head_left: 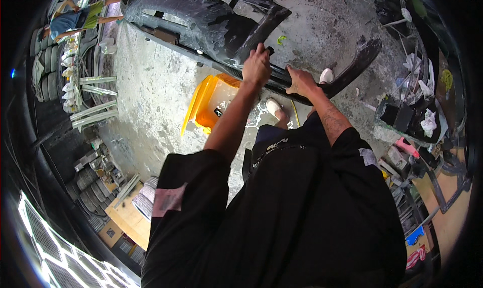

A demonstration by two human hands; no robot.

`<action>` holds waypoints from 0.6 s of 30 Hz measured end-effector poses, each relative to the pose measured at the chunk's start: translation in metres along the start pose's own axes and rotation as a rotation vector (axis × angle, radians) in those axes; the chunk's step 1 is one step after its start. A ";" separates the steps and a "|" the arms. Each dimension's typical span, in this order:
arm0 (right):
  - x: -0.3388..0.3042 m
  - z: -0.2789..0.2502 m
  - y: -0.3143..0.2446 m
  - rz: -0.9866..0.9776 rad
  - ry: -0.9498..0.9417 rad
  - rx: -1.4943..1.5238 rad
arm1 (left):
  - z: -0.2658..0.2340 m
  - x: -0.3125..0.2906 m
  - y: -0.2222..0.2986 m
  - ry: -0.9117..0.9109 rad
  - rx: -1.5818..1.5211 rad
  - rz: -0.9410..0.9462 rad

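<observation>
In the head view, the dark bumper point(216, 28) reaches from 11 o'clock across the top to about 2 o'clock, above the floor point(151, 81). The left hand point(257, 66) is at 12 o'clock, curled narrow against it; whether it grips the bumper's edge or a small dark piece there, I cannot tell. The right hand point(302, 82), between 1 and 2 o'clock, has thumb and forefinger parted wide at the lower strip; its grip is hidden.

The bumper's long shell stands formed, but its surface is patchy, dull and scuffed, so I judge the work on it unfinished; how much is left cannot be read here.

The yellow tub point(201, 99), toward 10 or 11 o'clock, sits near the left shoe point(274, 106), and both crowd the footing below the bumper. Another person point(75, 20) is at 10 o'clock, near tyres point(50, 61). A wooden worktop point(128, 215) lies at 8 o'clock; cluttered scrap point(402, 117) lines 3 o'clock.
</observation>
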State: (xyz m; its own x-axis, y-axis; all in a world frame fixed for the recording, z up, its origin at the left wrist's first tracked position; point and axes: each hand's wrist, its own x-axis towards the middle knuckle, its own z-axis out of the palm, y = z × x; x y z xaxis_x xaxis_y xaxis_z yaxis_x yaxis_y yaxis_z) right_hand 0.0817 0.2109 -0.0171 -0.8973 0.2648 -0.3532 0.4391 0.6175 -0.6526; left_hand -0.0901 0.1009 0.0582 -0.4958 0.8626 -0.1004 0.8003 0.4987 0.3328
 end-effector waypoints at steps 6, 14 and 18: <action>0.003 -0.005 -0.006 0.020 -0.025 -0.049 | -0.004 -0.001 -0.015 -0.031 -0.002 0.118; -0.006 -0.007 0.019 -0.002 -0.031 -0.067 | -0.067 -0.136 -0.014 0.133 -0.362 -0.148; 0.007 -0.027 -0.031 -0.131 0.088 0.096 | -0.061 -0.182 -0.074 0.356 -0.318 -0.326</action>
State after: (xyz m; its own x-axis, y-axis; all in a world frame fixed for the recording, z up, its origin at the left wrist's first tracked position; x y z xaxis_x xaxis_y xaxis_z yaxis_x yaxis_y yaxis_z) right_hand 0.0605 0.2133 0.0185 -0.9459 0.2530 -0.2033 0.3163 0.5783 -0.7520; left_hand -0.0800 -0.0987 0.1092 -0.8269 0.5593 0.0584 0.4737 0.6368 0.6083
